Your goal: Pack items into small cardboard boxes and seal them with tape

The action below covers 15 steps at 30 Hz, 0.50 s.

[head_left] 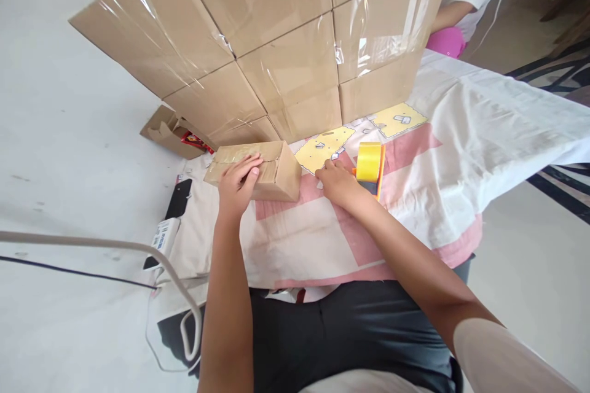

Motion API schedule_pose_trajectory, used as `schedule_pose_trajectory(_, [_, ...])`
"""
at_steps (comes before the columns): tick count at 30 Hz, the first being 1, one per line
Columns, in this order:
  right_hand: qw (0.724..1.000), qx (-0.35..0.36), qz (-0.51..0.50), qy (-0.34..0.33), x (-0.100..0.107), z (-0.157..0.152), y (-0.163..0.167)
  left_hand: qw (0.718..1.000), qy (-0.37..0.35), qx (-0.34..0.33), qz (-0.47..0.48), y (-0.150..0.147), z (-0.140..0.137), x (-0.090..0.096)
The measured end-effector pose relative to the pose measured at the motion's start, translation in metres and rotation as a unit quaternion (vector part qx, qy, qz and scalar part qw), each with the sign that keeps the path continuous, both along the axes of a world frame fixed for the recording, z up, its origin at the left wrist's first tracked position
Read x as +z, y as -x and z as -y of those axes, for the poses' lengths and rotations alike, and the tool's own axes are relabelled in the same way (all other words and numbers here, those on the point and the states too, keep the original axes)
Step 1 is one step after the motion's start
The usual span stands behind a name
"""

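A small closed cardboard box (288, 175) lies on the cloth, clear tape across its top. My left hand (239, 183) rests on the top of the box with its fingers stretched out. To the right of the box, my right hand (338, 184) has its fingers curled downward, low over the cloth; what is beneath them is hidden. Right beside that hand stands a tape dispenser (369, 163) with a yellow roll and an orange frame, its lower part partly covered by my wrist.
Behind the box rises a large wall of taped cardboard cartons (290, 70). An open carton (168, 132) with red packets, a black phone (179, 198) and a white power strip (165, 234) lie along the left. Another person's arm (452, 15) shows at upper right. A patterned cloth (304, 245) covers the table.
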State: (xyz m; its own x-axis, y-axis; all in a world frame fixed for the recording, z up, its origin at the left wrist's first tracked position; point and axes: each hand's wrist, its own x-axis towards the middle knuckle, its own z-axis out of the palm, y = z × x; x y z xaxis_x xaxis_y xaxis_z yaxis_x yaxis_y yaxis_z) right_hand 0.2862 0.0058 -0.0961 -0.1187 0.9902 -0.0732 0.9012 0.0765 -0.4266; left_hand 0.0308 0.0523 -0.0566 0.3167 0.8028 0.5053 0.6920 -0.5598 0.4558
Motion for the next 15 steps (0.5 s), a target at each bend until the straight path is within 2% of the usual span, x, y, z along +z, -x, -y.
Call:
schedule_pose_trajectory(4, [1.000,0.013,0.016,-0.007,0.002,0.001,0.002,1.000,0.008,0.011,-0.003,0.000,0.000,0.000])
schedule_pose_trajectory(8, [0.999,0.014,-0.038,-0.034,0.002,-0.002,0.006,1.000,0.005,0.015,-0.007,-0.001,0.001,0.000])
schedule_pose_trajectory(15, [0.982,-0.083,-0.118,-0.120,-0.002,-0.008,0.038,1.000,-0.007,0.023,-0.007,-0.004,0.006,0.001])
